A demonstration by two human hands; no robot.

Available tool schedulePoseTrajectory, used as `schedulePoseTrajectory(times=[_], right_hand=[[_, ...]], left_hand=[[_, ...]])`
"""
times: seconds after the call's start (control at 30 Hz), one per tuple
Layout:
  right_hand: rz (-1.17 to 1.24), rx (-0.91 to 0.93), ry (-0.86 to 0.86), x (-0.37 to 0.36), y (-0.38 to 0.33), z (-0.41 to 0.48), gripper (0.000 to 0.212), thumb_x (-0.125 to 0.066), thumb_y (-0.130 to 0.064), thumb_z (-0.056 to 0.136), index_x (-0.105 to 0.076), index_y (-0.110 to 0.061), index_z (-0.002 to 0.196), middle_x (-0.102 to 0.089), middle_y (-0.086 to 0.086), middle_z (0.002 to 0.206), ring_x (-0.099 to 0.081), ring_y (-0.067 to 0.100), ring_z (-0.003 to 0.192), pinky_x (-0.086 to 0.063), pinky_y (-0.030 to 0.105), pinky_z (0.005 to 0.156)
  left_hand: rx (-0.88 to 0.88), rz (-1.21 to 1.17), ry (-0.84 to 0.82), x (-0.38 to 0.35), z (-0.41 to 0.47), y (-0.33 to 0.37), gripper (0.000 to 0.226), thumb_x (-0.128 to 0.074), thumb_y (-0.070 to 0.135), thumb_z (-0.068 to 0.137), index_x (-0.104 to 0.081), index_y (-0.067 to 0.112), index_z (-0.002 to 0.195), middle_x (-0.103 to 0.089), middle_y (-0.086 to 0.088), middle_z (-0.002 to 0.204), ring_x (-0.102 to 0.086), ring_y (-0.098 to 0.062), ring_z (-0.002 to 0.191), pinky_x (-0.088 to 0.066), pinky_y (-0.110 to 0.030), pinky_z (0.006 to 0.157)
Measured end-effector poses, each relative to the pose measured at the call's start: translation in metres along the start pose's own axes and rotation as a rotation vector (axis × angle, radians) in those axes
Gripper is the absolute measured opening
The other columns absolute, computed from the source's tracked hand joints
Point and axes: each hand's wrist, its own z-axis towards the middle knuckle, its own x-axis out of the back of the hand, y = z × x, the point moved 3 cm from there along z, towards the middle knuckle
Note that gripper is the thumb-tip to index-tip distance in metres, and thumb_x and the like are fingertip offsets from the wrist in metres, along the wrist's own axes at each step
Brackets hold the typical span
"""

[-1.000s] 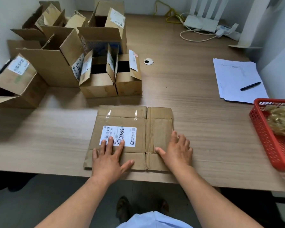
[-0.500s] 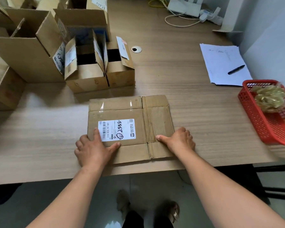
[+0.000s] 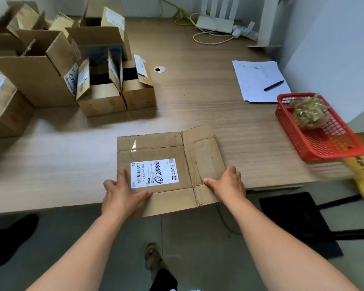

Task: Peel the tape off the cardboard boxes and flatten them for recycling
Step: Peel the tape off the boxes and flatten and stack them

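The pale wood-grain table [image 3: 208,106] runs out of view on the left. A cluster of open brown cardboard boxes [image 3: 51,80] stands at its far left with flaps raised, several cut off by the picture's edge and their dark insides hidden. The flattened cardboard box [image 3: 162,145] lies at the table's near edge, its near flaps overhanging the floor, creased, with a strip of clear tape glinting near its far left corner. A red plastic mesh basket [image 3: 324,148] sits at the right, blurred at its near corner. White paper sheets [image 3: 259,80] carry faint writing too small to read. The left hand [image 3: 122,196] grips the flat box's left side, thumb on top. The right hand [image 3: 227,183] grips the right side, fingers curled over the edge. A white shipping label [image 3: 155,173] reads "516-K20-00-081" with handwritten "2555"; its finer print is illegible. A crumpled wad of yellowish tape [image 3: 307,111] fills the basket's far end, and a black pen [image 3: 273,85] lies on the sheets.
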Motion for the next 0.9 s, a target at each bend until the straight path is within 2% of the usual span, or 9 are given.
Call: schedulePoseTrajectory(times=[0.07, 0.17, 0.27, 0.33, 0.47, 0.57, 0.67, 0.9], right_hand=[[0.012, 0.045, 0.023, 0.013, 0.025, -0.013, 0.082, -0.07, -0.044, 0.082, -0.023, -0.013, 0.141, -0.041, 0.014, 0.138, -0.046, 0.033, 0.124, -0.041, 0.039, 0.094], [0.054, 0.103, 0.066, 0.035, 0.07, -0.037, 0.088, -0.066, -0.041, 0.085, -0.009, -0.029, 0.15, -0.035, 0.013, 0.14, -0.046, 0.032, 0.123, -0.041, 0.04, 0.096], [0.109, 0.137, 0.136, 0.063, 0.12, -0.062, 0.083, -0.064, -0.038, 0.087, -0.011, -0.038, 0.149, -0.037, 0.009, 0.128, -0.053, 0.026, 0.103, -0.044, 0.035, 0.087], [0.113, 0.159, 0.215, 0.085, 0.156, -0.08, 0.08, -0.064, -0.038, 0.088, -0.013, -0.04, 0.149, -0.038, 0.007, 0.123, -0.05, 0.021, 0.089, -0.044, 0.033, 0.08], [0.116, 0.14, 0.398, 0.128, 0.233, -0.117, 0.076, -0.064, -0.036, 0.088, -0.017, -0.039, 0.148, -0.039, 0.007, 0.118, -0.048, 0.019, 0.082, -0.043, 0.029, 0.071], [0.139, 0.08, 0.486, 0.152, 0.29, -0.146, 0.077, -0.066, -0.034, 0.087, -0.019, -0.038, 0.148, -0.04, 0.009, 0.121, -0.053, 0.023, 0.09, -0.042, 0.029, 0.073], [0.182, -0.055, 0.587, 0.177, 0.36, -0.179, 0.077, -0.067, -0.032, 0.086, -0.021, -0.038, 0.148, -0.04, 0.01, 0.122, -0.055, 0.027, 0.099, -0.041, 0.03, 0.075], [0.253, -0.344, 0.784, 0.219, 0.492, -0.253, 0.077, -0.069, -0.03, 0.085, -0.025, -0.037, 0.148, -0.042, 0.01, 0.122, -0.053, 0.03, 0.104, -0.043, 0.035, 0.086]], left_hand=[[-0.056, -0.061, -0.03, -0.012, -0.025, 0.009, 0.105, -0.08, 0.042, 0.074, -0.013, 0.02, 0.151, -0.027, -0.013, 0.136, -0.046, -0.035, 0.123, -0.038, -0.04, 0.103], [-0.119, -0.105, -0.022, -0.03, -0.063, 0.026, 0.103, -0.08, 0.035, 0.076, -0.012, 0.017, 0.152, -0.024, -0.013, 0.138, -0.041, -0.034, 0.127, -0.033, -0.039, 0.108], [-0.219, -0.101, -0.005, -0.049, -0.103, 0.051, 0.103, -0.079, 0.035, 0.077, -0.012, 0.02, 0.153, -0.022, -0.013, 0.139, -0.039, -0.032, 0.127, -0.03, -0.038, 0.11], [-0.289, -0.088, 0.007, -0.064, -0.132, 0.069, 0.102, -0.079, 0.037, 0.076, -0.013, 0.024, 0.153, -0.023, -0.013, 0.138, -0.042, -0.033, 0.125, -0.031, -0.04, 0.111], [-0.413, -0.075, -0.018, -0.104, -0.193, 0.105, 0.099, -0.079, 0.04, 0.076, -0.014, 0.029, 0.15, -0.025, -0.011, 0.137, -0.046, -0.037, 0.121, -0.034, -0.046, 0.11], [-0.503, -0.049, -0.055, -0.136, -0.234, 0.129, 0.097, -0.077, 0.043, 0.076, -0.014, 0.031, 0.149, -0.025, -0.012, 0.138, -0.048, -0.041, 0.119, -0.035, -0.05, 0.108], [-0.627, -0.012, -0.123, -0.176, -0.285, 0.163, 0.097, -0.076, 0.042, 0.078, -0.014, 0.03, 0.15, -0.025, -0.013, 0.138, -0.048, -0.042, 0.117, -0.036, -0.048, 0.106], [-0.928, 0.044, -0.3, -0.26, -0.39, 0.237, 0.094, -0.077, 0.041, 0.077, -0.016, 0.03, 0.148, -0.027, -0.011, 0.133, -0.053, -0.038, 0.109, -0.04, -0.045, 0.102]])
